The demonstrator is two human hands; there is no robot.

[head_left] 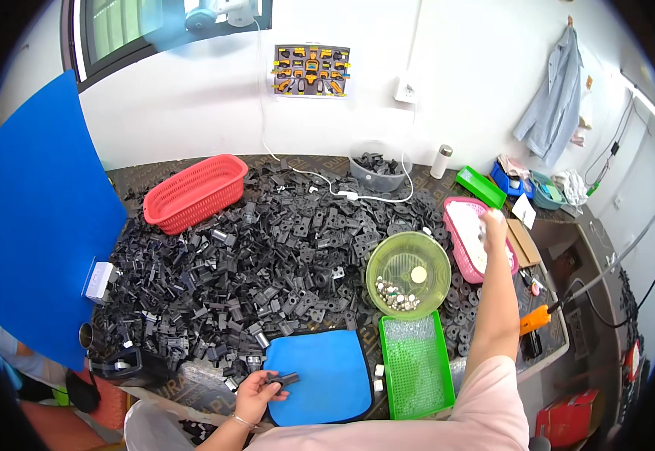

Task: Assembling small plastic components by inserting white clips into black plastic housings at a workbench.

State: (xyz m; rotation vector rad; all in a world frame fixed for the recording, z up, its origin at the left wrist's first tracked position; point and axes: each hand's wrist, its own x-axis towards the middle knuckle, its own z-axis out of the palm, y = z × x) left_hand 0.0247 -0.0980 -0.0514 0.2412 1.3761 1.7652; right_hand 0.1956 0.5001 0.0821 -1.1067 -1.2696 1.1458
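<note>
A: Your left hand (256, 392) is pinching a black part (285, 378) at the blue mat's (327, 383) left edge, its long axis lying sideways, free end pointing right.

B: Yep, and your right hand (493, 225) is stretched over the pink basket (459, 214) (can't tell if it's gripping anything).

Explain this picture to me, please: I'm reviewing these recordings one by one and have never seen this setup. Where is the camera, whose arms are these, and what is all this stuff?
The single picture comes from a wide fisheye camera worn on a person's head, looking down, so straight edges bend near the rim. The arms rising from the bottom edge are that person's own. The left hand holds a small black plastic part over a blue mat. The right hand reaches out to a pink basket; whether it grips anything is unclear. The table carries a big heap of black plastic parts, a red basket, a round green bowl with small metal pieces, and a green tray.
</note>
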